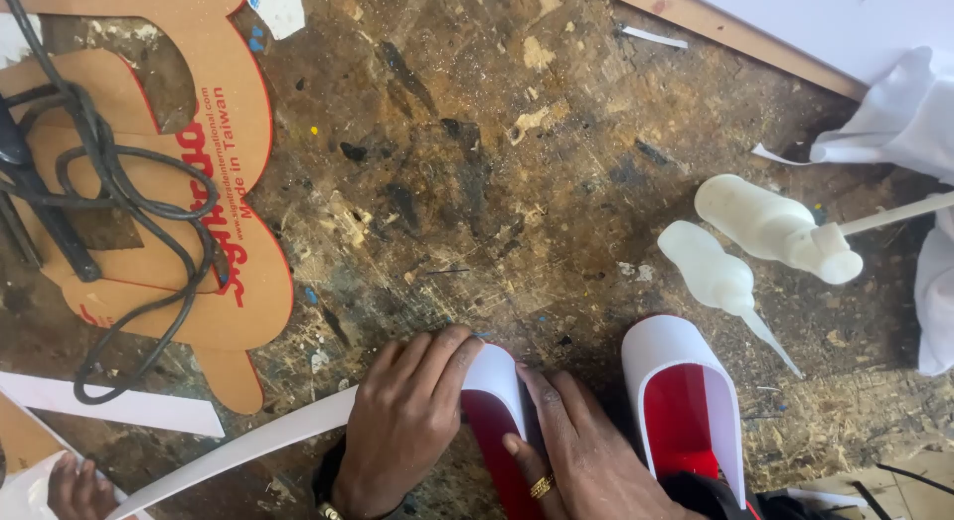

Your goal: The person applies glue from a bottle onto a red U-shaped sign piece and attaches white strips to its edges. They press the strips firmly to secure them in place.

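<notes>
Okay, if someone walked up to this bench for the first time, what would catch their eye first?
Probably the two hands, left hand and right hand, pressing a white shoe upper with red lining at the bottom centre. Just right lies a second white and red upper, with two white glue bottles above it on the scarred, stained workbench.

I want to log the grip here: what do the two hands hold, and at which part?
Both hands press on one white shoe with red lining: the left hand covers its toe end from the left, the right hand lies along its right side.
</notes>
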